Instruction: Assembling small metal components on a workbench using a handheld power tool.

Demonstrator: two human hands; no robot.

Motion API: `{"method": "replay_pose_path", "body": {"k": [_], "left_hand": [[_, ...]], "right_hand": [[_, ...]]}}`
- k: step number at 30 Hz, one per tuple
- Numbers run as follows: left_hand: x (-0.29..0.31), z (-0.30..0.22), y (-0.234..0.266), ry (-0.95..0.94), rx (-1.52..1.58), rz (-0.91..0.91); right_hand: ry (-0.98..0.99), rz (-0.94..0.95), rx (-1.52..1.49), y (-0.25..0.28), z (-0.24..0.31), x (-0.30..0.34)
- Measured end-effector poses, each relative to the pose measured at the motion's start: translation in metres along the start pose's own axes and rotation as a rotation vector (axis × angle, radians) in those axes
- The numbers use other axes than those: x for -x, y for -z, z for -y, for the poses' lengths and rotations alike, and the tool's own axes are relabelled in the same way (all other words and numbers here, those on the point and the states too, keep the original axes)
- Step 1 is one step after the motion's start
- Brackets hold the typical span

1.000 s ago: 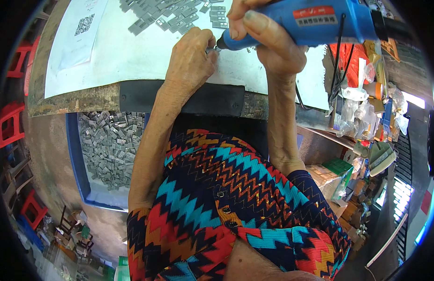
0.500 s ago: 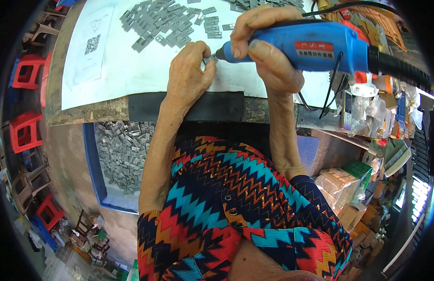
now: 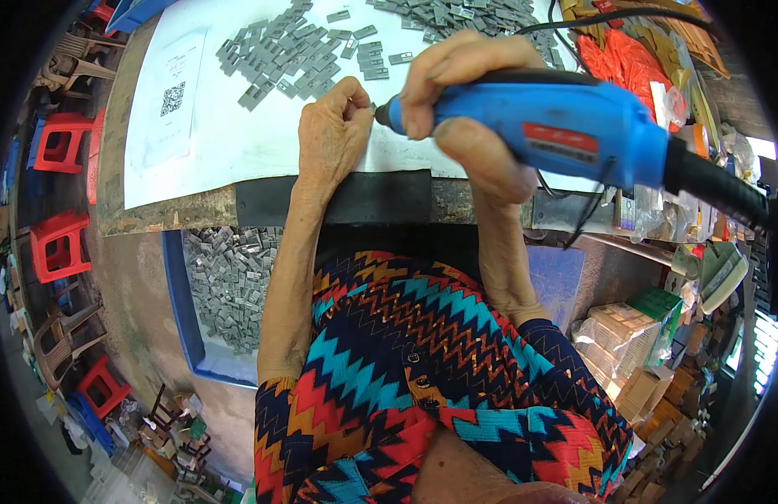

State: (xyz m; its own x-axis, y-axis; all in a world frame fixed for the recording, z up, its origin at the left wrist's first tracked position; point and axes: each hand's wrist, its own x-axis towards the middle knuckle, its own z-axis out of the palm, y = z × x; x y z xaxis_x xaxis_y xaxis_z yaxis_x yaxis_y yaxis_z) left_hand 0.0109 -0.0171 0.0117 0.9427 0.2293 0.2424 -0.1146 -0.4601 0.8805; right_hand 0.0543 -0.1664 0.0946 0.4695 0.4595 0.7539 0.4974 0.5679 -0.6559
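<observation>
My right hand (image 3: 477, 109) wraps round a blue electric screwdriver (image 3: 565, 126), which lies nearly level above the white-covered table. Its dark tip (image 3: 382, 115) points left and meets the fingertips of my left hand (image 3: 332, 139). The left thumb and forefinger are pinched together there; whatever they hold is too small and hidden to make out. Just beyond that hand, small grey metal pieces (image 3: 275, 52) with slots, much like pencil sharpeners, lie spread flat. A denser heap of the same pieces (image 3: 465, 15) sits at the far edge.
A printed sheet (image 3: 172, 92) lies on the table's left. Below the table edge a blue bin (image 3: 177, 294) holds many grey pieces. Red stools (image 3: 61, 244) stand at left. At right are a red plastic bag (image 3: 620, 67), cartons (image 3: 616, 336) and the screwdriver's thick black cable (image 3: 717, 189).
The screwdriver's back end has dropped nearer to me and its tip has shifted slightly left, against the left fingertips. My left hand stays pinched. The whole view has tilted a little.
</observation>
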Motion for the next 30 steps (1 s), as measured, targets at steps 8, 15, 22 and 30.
{"method": "replay_pose_path", "body": {"k": [8, 15, 22, 30], "left_hand": [[0.006, -0.005, 0.006, 0.155, 0.148, 0.091], [0.021, -0.021, 0.032, 0.167, 0.219, 0.008], [0.095, -0.037, 0.112, 0.349, 0.004, -0.014], [0.192, 0.033, 0.166, 0.627, -0.457, 0.092]], "right_hand": [[0.004, -0.254, -0.05, 0.031, 0.016, 0.021], [-0.063, -0.459, 0.159, 0.045, 0.019, 0.033], [-0.002, -0.432, 0.056, 0.051, 0.011, 0.029], [-0.03, -0.342, 0.07, 0.044, 0.002, 0.022]]}}
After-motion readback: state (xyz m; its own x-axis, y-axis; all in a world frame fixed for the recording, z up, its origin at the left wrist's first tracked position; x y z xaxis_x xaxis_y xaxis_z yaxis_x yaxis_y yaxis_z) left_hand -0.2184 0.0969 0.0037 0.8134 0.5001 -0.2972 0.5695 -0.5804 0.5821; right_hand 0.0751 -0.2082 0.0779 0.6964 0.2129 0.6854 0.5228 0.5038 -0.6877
